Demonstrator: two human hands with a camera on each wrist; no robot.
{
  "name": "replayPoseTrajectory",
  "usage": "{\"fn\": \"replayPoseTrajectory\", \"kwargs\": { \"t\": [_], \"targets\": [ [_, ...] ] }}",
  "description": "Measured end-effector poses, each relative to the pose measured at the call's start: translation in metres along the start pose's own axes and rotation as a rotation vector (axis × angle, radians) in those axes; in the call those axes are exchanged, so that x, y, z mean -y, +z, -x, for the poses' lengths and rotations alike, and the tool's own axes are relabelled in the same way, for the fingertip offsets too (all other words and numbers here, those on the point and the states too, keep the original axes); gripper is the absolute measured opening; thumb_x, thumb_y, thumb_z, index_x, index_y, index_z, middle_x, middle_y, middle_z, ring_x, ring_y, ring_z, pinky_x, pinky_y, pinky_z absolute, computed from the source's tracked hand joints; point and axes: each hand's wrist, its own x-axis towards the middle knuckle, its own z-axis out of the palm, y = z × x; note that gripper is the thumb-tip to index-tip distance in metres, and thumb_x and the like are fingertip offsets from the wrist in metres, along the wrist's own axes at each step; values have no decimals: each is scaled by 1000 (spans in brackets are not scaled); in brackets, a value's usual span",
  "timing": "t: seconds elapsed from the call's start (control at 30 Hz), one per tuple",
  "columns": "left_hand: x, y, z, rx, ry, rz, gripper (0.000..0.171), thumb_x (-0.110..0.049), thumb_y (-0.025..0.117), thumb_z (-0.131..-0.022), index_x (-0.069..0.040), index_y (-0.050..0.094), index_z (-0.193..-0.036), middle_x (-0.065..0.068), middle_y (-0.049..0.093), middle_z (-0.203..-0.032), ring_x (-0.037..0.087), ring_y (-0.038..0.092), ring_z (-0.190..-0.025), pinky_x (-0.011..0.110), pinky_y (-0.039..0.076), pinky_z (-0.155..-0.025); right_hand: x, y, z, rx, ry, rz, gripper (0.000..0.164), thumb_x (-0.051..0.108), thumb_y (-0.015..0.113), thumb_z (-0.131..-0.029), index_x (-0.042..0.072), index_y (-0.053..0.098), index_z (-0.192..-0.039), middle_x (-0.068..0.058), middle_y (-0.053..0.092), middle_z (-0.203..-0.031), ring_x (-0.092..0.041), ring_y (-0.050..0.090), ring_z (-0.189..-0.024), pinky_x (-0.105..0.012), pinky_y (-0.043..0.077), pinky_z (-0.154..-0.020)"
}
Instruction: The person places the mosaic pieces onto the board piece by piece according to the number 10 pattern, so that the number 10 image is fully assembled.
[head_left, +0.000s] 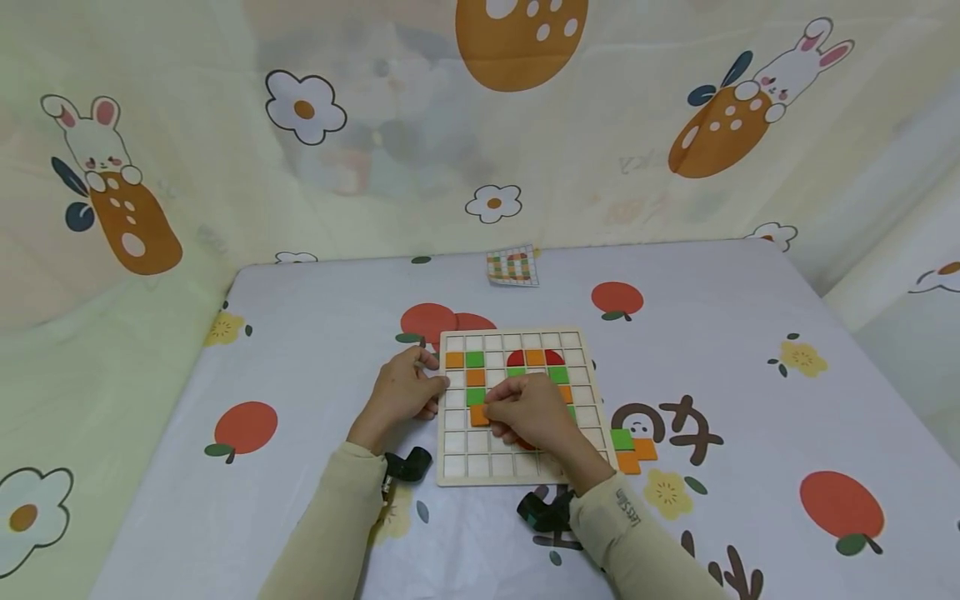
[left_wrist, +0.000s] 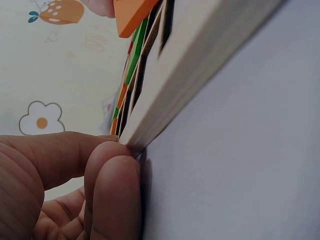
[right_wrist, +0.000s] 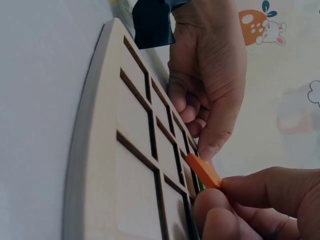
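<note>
A wooden grid board (head_left: 455, 442) lies on the table, some of its square cells filled with orange, green and red pieces. My left hand (head_left: 402, 388) holds the board's left edge, thumb and fingertips against the rim (left_wrist: 165, 95). Over the left part of the grid, my right hand (head_left: 536, 410) pinches an orange square tile (head_left: 478, 416) between thumb and fingers. In the right wrist view that tile (right_wrist: 204, 172) stands tilted above the cells. Green and orange tiles sit in the column above it. The right hand hides part of the middle of the board.
Loose green and orange tiles (head_left: 628, 452) lie beside the board's right edge. A small card with a coloured grid pattern (head_left: 513, 267) rests at the back of the table. The tablecloth (head_left: 330, 350) has printed fruit and flowers; a patterned curtain (head_left: 390, 217) hangs behind.
</note>
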Motion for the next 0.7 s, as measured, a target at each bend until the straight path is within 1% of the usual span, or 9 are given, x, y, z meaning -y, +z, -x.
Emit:
{"fn": "replayPoseTrajectory", "kwargs": {
  "t": [0.4, 0.7],
  "targets": [
    [1, -1, -1, 4, -4, -1, 26, -15, 76, -95, -6, 60, -114, 10, 63, -72, 16, 61, -50, 25, 57, -51, 1, 2, 0, 7, -20, 52, 4, 11, 77, -93, 7, 77, -93, -8, 69, -70, -17, 61, -55, -22, 53, -50],
    [0, 0, 0, -4, -1, -11, 26, -15, 76, -96, -6, 60, -114, 9, 64, -71, 16, 61, -50, 25, 57, -51, 1, 2, 2, 13, -35, 48, 4, 9, 76, -93, 6, 76, -92, -8, 69, -70, -16, 60, -54, -21, 52, -49]
  ]
}}
